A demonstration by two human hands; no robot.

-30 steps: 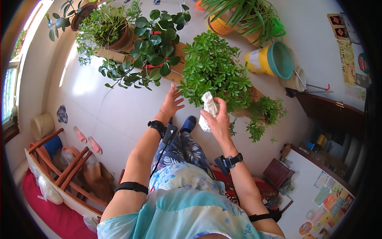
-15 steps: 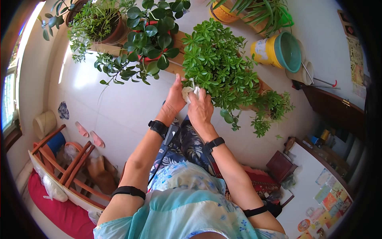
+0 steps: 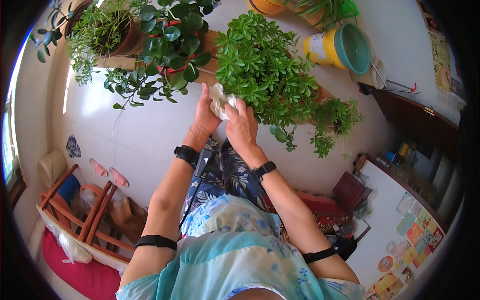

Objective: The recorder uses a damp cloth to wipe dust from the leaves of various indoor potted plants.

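Note:
A crumpled white cloth, perhaps a tissue, is bunched between my two hands beside the leafy green plant. My left hand holds it from the left with the thumb pointing up; its other fingers are partly hidden. From the right, my right hand pinches the cloth with bent fingers. The plant's leaves come right up to the right fingers. Left of it stands a plant with large dark round leaves in a red pot.
A wooden bench carries the plants. At the back right are a yellow bucket and a teal basin. An upturned wooden chair and pink slippers lie at the left. A white table stands at the right.
The cloth has come up and spread more between my hands, showing more of itself. The whole view has shifted slightly, so the plants sit further left and higher.

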